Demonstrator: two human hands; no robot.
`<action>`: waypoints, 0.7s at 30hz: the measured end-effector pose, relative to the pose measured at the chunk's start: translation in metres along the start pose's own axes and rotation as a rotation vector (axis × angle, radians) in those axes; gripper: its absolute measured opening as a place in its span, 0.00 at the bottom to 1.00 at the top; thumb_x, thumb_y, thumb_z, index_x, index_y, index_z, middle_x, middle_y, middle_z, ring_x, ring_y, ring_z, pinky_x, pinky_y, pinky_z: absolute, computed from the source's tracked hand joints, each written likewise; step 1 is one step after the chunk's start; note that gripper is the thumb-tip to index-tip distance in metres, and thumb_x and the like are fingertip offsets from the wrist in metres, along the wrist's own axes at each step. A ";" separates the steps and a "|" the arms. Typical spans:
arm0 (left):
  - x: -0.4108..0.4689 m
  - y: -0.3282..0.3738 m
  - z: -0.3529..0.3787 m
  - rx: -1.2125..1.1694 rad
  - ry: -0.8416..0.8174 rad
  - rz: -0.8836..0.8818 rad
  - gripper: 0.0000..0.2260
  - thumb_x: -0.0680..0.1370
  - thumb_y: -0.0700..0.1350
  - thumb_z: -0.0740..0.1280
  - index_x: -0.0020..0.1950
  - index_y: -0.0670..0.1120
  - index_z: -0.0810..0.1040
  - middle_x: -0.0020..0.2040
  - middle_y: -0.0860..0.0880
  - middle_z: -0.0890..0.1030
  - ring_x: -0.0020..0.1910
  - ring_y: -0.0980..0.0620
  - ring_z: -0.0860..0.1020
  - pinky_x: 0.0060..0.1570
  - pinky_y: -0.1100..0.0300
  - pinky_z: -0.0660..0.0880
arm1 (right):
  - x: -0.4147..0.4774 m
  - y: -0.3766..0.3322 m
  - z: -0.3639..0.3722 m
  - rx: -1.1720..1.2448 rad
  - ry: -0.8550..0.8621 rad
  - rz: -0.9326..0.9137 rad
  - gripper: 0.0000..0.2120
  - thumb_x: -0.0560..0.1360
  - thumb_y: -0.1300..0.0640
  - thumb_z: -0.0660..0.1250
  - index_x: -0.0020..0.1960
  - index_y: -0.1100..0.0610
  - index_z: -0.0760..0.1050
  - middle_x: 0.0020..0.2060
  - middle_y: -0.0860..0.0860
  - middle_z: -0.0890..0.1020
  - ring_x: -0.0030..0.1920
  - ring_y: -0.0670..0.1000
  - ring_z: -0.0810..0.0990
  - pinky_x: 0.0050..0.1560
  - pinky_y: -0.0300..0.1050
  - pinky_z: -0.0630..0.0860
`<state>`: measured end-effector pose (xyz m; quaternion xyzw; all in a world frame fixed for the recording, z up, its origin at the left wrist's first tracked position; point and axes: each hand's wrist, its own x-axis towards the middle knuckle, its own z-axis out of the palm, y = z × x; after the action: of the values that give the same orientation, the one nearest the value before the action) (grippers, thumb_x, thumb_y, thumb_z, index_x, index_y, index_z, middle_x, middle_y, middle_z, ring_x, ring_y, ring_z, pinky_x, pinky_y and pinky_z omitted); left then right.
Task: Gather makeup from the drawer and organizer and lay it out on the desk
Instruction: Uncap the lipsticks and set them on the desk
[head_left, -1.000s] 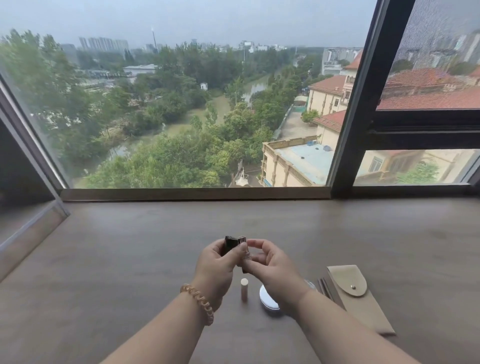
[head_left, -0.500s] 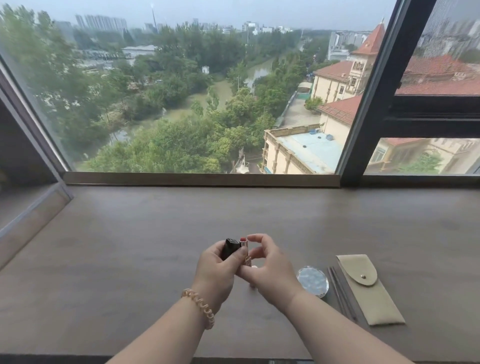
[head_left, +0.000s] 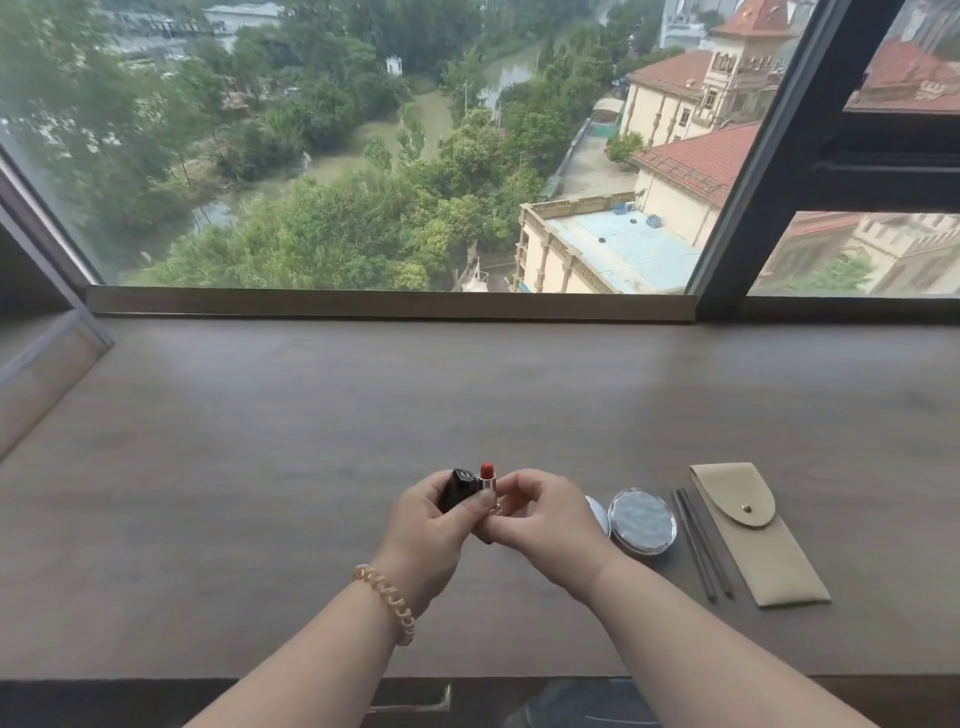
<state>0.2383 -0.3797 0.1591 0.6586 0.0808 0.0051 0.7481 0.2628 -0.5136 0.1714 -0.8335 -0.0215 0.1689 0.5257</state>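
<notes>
Both hands meet above the front middle of the brown desk (head_left: 260, 467). My left hand (head_left: 426, 530) grips a black lipstick cap (head_left: 457, 487). My right hand (head_left: 545, 525) holds the silver lipstick tube (head_left: 489, 488) upright, its red tip twisted up and showing. A round clear compact (head_left: 642, 522) lies just right of my right hand, and the edge of a white round case (head_left: 598, 512) peeks from behind that hand. Two thin dark pencils (head_left: 701, 545) and a beige snap pouch (head_left: 753, 535) lie further right.
A large window with a wooden sill (head_left: 389, 304) runs along the desk's far edge, with a dark frame post (head_left: 748, 171) at the right. An angled panel (head_left: 47, 374) borders the desk's left end. The desk's front edge and a drawer gap (head_left: 410, 704) show below my arms.
The view has tilted down toward the desk. The red lipstick tip now stands clear above the tube beside the cap. The small upright tube seen earlier between my hands is hidden.
</notes>
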 end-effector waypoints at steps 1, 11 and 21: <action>0.000 -0.004 -0.001 0.002 -0.010 -0.009 0.02 0.74 0.34 0.68 0.42 0.37 0.79 0.36 0.46 0.81 0.36 0.53 0.79 0.37 0.62 0.76 | 0.001 0.002 0.001 0.008 -0.033 0.000 0.16 0.56 0.45 0.75 0.41 0.49 0.80 0.30 0.46 0.82 0.36 0.45 0.81 0.52 0.54 0.78; 0.014 -0.039 -0.020 0.104 0.081 -0.018 0.05 0.74 0.40 0.69 0.50 0.44 0.79 0.46 0.47 0.80 0.41 0.60 0.78 0.43 0.70 0.73 | 0.026 0.023 0.008 -0.173 0.124 -0.089 0.06 0.59 0.46 0.70 0.37 0.42 0.80 0.34 0.36 0.82 0.45 0.44 0.80 0.56 0.53 0.74; 0.042 -0.071 -0.035 0.275 0.194 -0.158 0.10 0.65 0.38 0.78 0.40 0.42 0.78 0.35 0.49 0.78 0.33 0.55 0.74 0.37 0.62 0.73 | 0.070 0.045 0.016 -0.459 0.153 -0.227 0.10 0.65 0.53 0.72 0.35 0.43 0.72 0.35 0.37 0.78 0.54 0.41 0.73 0.70 0.52 0.53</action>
<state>0.2683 -0.3502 0.0805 0.7426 0.2043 -0.0013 0.6378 0.3171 -0.5045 0.1070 -0.9335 -0.1127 0.0363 0.3385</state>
